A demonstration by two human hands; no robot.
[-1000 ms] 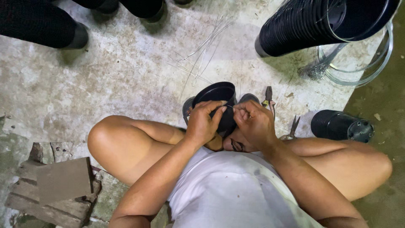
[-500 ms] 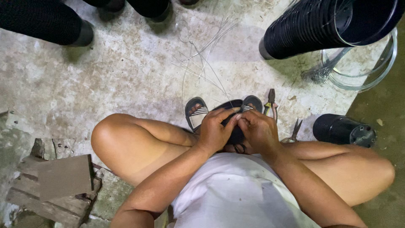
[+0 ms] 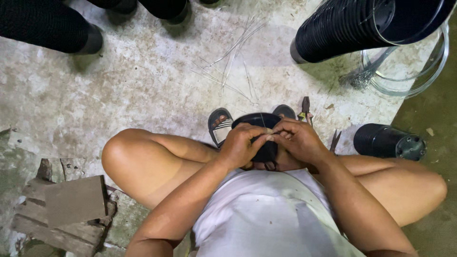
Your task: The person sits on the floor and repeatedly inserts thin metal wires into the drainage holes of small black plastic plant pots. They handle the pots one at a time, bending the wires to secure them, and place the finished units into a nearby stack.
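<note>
Both hands—left hand [image 3: 240, 145], right hand [image 3: 297, 140]—now drawing together, pinching thin wire [image 3: 263, 124] closed-fingered over the lowered black plastic pot [image 3: 259, 135]—tying underway.

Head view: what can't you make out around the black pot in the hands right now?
- Black pot: mostly hidden behind the left hand and right hand.
- Thin wire across the pot: too fine to follow; ends lost under the fingers.
- Pliers: lower part hidden by the right hand.
- Stack of pots: cut off by the top edge.
</note>
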